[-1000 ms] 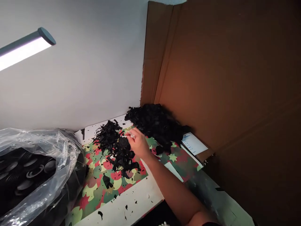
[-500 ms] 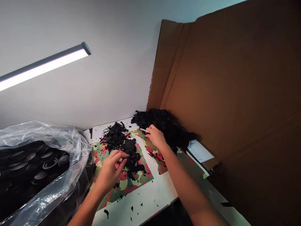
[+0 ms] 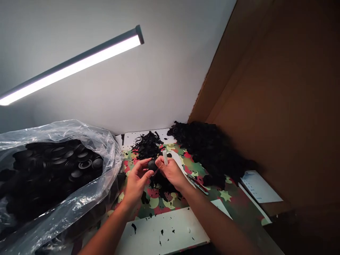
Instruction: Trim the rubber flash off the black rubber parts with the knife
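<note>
From the head view, we've got the left hand (image 3: 137, 179) and right hand (image 3: 171, 171) meeting over the patterned mat (image 3: 154, 202), fingers pinching a small black round part (image 3: 152, 164) between them. The right hand also grips what looks like a thin white blade (image 3: 165, 157), though it's blurry. Left of the mat sits a clear bag of black parts (image 3: 57, 177); a heap of black trimmings (image 3: 212, 150) lies right of it.
</note>
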Demonstrator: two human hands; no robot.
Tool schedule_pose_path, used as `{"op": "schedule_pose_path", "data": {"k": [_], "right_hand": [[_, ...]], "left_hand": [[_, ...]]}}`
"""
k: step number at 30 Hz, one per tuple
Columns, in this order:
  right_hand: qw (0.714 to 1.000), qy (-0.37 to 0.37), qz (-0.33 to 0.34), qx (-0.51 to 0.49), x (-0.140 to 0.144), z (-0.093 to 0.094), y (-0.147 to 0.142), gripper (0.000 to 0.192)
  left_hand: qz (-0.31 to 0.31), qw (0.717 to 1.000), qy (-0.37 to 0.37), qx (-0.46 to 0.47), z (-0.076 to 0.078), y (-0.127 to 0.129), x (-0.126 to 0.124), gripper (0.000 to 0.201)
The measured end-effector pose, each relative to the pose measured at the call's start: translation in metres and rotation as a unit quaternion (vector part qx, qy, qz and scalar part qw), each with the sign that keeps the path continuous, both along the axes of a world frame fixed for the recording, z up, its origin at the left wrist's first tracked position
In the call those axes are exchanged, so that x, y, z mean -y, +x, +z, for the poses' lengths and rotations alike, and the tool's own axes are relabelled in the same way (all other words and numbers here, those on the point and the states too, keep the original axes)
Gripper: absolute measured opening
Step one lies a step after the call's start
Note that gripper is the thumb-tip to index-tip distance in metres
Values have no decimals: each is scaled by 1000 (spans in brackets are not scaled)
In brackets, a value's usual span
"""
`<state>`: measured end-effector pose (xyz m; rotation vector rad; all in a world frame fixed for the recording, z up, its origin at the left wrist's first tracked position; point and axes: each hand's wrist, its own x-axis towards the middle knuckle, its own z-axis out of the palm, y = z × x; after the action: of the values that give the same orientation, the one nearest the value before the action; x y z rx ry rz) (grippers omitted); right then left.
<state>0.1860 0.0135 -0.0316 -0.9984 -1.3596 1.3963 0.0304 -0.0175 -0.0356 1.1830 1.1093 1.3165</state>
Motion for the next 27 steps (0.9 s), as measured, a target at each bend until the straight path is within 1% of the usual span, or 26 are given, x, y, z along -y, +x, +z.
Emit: {"op": "schedule_pose_path", "data": {"k": [2, 4, 7, 9, 11, 12, 14, 16, 17, 19, 22, 24, 27], "right_hand": [[1000, 15, -10, 20, 0, -2, 3, 62], [998, 34, -23, 49, -1, -4, 6, 61], [992, 67, -47, 94, 0, -7, 8, 58], [987, 107, -44, 112, 4, -8, 7, 55], [980, 159, -44, 108, 8, -8, 7, 55], [977, 181, -57, 102, 9, -7, 8, 56], [969, 201, -110, 91, 10, -6, 11, 56], [967, 185, -153, 86, 8, -6, 16, 55], [970, 166, -155, 82, 6, -6, 17, 54], [983, 117, -126, 66, 5, -7, 18, 53], [997, 52, -54, 36, 6, -7, 12, 49], [1000, 17, -21, 9, 9, -5, 6, 44], [998, -43, -1, -51, 12, -4, 1, 43]], "left_hand": [[1, 1000, -24, 6, 0, -1, 0, 40], [3, 999, -30, -14, 2, 0, 1, 40], [27, 996, 14, -87, 3, 1, 2, 41], [45, 992, 25, -119, 2, 2, 3, 40], [53, 992, -3, -118, 1, 1, 3, 40], [57, 992, -19, -108, 1, 1, 2, 40], [62, 994, -31, -89, 3, -1, 2, 39], [63, 995, -20, -77, 7, -2, 1, 35], [62, 995, -10, -76, 9, -2, 1, 32], [60, 995, 11, -79, 12, -2, 1, 27], [58, 994, 24, -86, 13, -2, 2, 24], [53, 994, 24, -90, 10, -3, 2, 25], [48, 993, 31, -102, 6, -5, 1, 26]]}}
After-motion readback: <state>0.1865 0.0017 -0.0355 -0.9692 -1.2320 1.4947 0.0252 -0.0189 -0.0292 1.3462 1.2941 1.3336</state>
